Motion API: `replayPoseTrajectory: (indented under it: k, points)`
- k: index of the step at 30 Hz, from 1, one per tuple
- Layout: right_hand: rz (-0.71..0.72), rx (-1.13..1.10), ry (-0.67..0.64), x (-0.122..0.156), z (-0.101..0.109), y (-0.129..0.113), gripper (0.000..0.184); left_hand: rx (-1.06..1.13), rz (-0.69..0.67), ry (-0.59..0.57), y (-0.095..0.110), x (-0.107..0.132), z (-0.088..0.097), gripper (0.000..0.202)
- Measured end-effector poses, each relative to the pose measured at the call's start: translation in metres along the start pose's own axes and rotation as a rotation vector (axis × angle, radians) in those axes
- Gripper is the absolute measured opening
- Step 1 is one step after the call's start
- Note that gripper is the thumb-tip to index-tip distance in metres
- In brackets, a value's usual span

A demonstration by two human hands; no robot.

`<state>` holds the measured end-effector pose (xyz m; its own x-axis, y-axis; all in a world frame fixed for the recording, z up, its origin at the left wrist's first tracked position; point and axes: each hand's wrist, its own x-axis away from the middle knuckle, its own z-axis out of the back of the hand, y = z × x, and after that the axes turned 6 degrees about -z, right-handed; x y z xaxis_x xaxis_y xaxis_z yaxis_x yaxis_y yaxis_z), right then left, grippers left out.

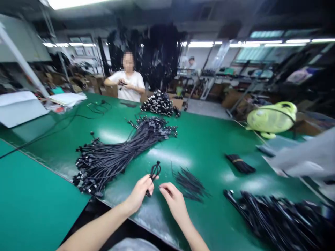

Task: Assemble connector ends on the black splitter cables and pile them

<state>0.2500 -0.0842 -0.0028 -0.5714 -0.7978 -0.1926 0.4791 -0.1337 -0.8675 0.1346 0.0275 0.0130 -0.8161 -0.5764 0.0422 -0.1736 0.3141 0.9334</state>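
Observation:
My left hand (140, 193) is closed round a small coiled black cable (154, 171), holding it upright over the near edge of the green table (209, 146). My right hand (174, 198) is beside it, its fingers pinched on something thin that I cannot make out. Just right of my hands lies a loose scatter of black twist ties (190, 183). A large bundle of long black cables (117, 153) stretches across the table to the left of my hands.
A heap of coiled cables (277, 219) lies at the near right, and a banded bunch of ties (240, 164) sits further back. Another cable pile (159, 103) is at the far edge, where a person in a white shirt (127, 82) works. A green plush toy (272, 118) rests at right.

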Motion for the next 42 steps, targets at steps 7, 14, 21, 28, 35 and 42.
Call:
replayPoseTrajectory:
  k: [7, 14, 21, 28, 35, 42]
  points:
    - [0.588, 0.513, 0.152, 0.001, -0.001, -0.016, 0.024, -0.421, -0.083, -0.062, 0.0, 0.008, 0.01, 0.042]
    - [1.115, 0.846, 0.079, -0.011, 0.001, -0.018, 0.036, -0.636, 0.072, -0.267, 0.002, 0.014, 0.017, 0.017]
    - [1.315, 1.248, -0.205, 0.003, 0.01, -0.019, 0.04, -0.141, 0.594, -0.274, -0.016, 0.004, 0.026, 0.011]
    - [1.272, 1.492, -0.351, 0.007, 0.01, -0.027, 0.03, -0.014, 0.684, -0.235, -0.022, -0.002, 0.016, 0.017]
    - [0.834, 1.2, -0.406, -0.028, 0.009, -0.035, 0.016, 0.181, 0.454, 0.052, -0.005, -0.007, 0.008, 0.014]
    - [0.024, 0.302, -0.273, -0.028, -0.005, -0.03, 0.037, 0.152, 0.112, 0.207, 0.017, -0.007, 0.002, 0.035]
